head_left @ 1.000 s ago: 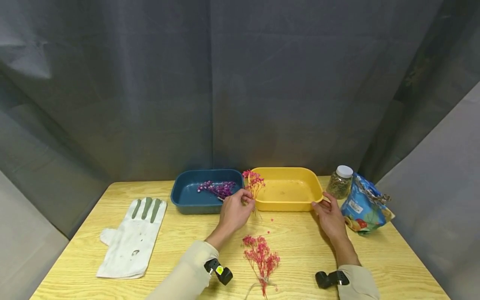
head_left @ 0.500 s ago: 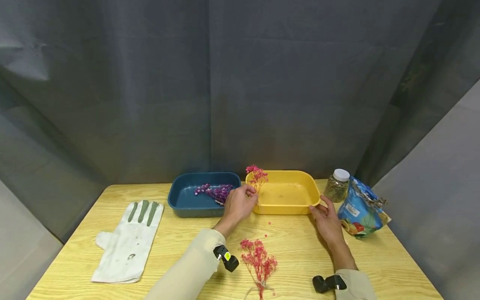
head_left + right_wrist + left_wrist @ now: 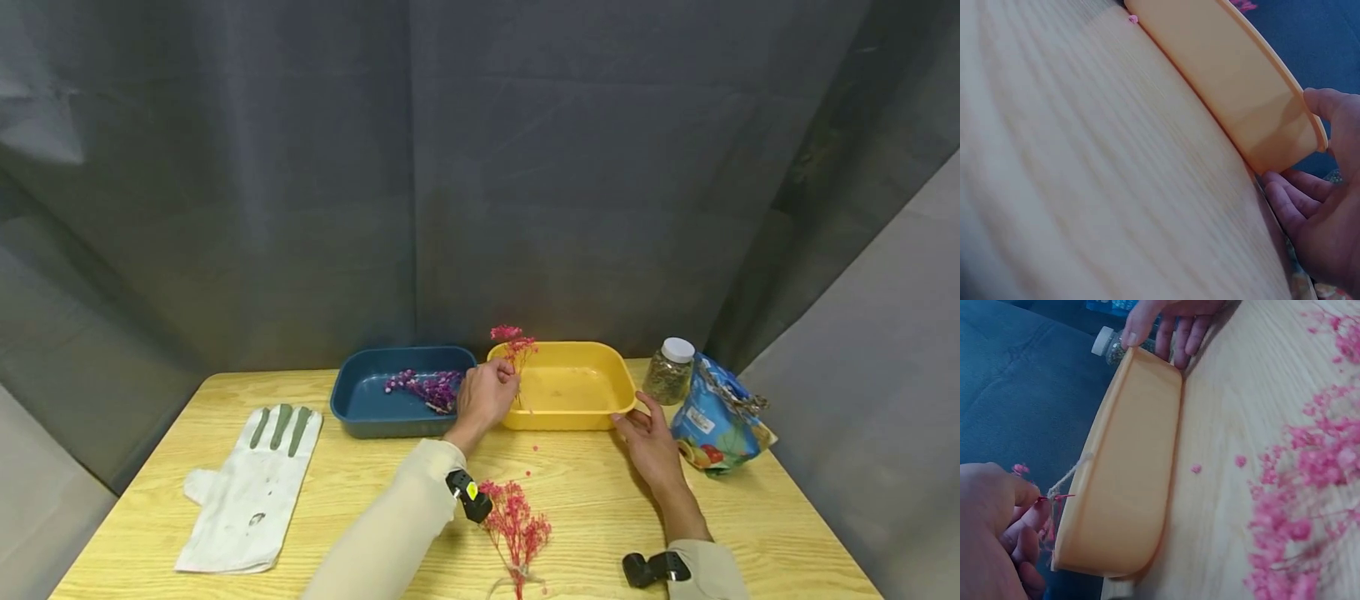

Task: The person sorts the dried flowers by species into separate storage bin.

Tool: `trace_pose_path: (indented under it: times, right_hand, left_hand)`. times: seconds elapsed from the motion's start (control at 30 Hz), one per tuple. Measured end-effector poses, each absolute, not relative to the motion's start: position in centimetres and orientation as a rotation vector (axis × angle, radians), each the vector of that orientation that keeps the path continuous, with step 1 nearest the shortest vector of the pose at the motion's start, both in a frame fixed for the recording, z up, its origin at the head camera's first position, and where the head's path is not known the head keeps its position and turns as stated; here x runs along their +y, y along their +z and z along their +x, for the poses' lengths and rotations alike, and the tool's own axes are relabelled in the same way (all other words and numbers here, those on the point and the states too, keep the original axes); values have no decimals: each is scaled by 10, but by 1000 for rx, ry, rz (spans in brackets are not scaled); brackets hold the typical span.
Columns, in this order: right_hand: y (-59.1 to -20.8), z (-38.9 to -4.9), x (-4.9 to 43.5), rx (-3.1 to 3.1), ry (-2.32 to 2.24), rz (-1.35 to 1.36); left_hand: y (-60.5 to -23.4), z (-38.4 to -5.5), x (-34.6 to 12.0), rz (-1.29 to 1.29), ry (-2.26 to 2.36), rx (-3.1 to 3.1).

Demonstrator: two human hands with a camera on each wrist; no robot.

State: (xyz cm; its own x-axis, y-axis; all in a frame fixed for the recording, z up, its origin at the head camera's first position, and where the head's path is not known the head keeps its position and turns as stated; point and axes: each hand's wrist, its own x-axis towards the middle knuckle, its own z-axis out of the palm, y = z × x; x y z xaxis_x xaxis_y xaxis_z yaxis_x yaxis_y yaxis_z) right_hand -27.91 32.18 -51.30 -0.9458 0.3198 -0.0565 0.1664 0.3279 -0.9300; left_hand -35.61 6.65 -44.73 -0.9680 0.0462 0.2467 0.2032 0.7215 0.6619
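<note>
My left hand pinches the stems of a small sprig of pink dried flowers at the left rim of the yellow tray. In the left wrist view a twine tie shows at the fingertips, its loose end reaching to the tray's rim. My right hand grips the tray's near right corner; in the right wrist view the thumb lies on the rim and other fingers are low by the base. A bunch of purple dried flowers lies in the blue tray, partly behind my left hand.
Another pink flower bunch, tied with twine, lies at the front. A white glove with green fingertips lies left. A white-lidded jar and a blue printed bag stand right. Loose pink bits dot the wood table.
My left hand has moved a little right with the pink sprig, from between the trays to the yellow tray's left rim. My right hand stays at the yellow tray's corner.
</note>
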Motion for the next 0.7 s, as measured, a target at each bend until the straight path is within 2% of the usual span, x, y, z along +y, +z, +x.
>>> trace_pose_path:
  times: [0.37,0.7]
  right_hand:
    - [-513,-278,319,-2455,1628,-421]
    - [-513,-278,321,-2466,1649,-421]
  left_hand:
    - [-457,-347,58,-301,-1081,-2685]
    - [-462,-320,45,-476,-1152,-2628]
